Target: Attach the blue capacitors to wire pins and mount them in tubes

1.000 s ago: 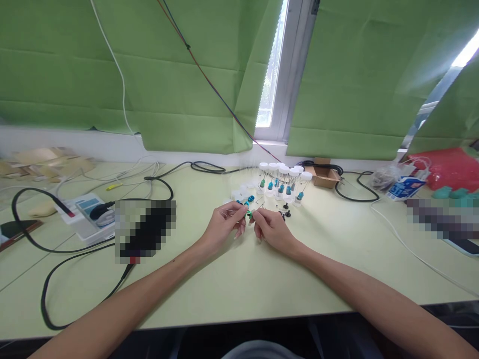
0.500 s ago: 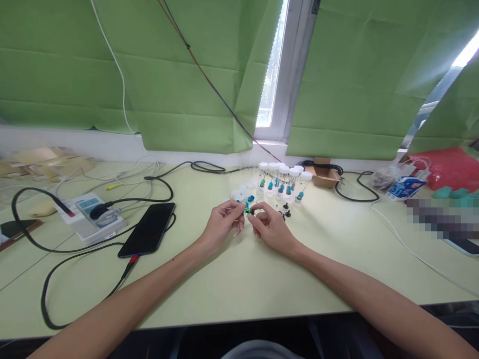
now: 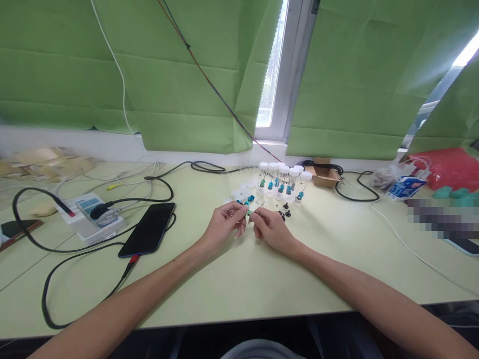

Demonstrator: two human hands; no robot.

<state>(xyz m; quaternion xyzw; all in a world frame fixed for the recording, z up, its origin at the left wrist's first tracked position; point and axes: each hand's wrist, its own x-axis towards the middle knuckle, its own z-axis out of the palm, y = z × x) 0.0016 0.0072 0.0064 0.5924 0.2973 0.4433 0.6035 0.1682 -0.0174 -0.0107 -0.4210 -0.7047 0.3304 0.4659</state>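
Over the middle of the table my left hand (image 3: 224, 224) is closed in a pinch on a small green part (image 3: 249, 213). Thin pale strands (image 3: 224, 211) stick out to the left from those fingers. My right hand (image 3: 272, 228) is closed too, its thumb and forefinger pressed together at the right end of the green part; whether they hold something more is hidden. Just beyond the fingers lie several small shiny blue parts (image 3: 250, 198). Small black parts (image 3: 288, 213) are scattered to the right of my right hand.
Several clear tubes with white caps (image 3: 306, 176) stand behind my hands, green or blue parts inside. A cardboard box (image 3: 324, 175) is to their right. On the left lie a black phone (image 3: 147, 229), a power strip (image 3: 97, 219) and looping black cables (image 3: 45, 294).
My right fingertips have come in closer around the green part, which is now more covered. A dark bit seen at the right fingertips before is now barely visible. My left hand has hardly moved.
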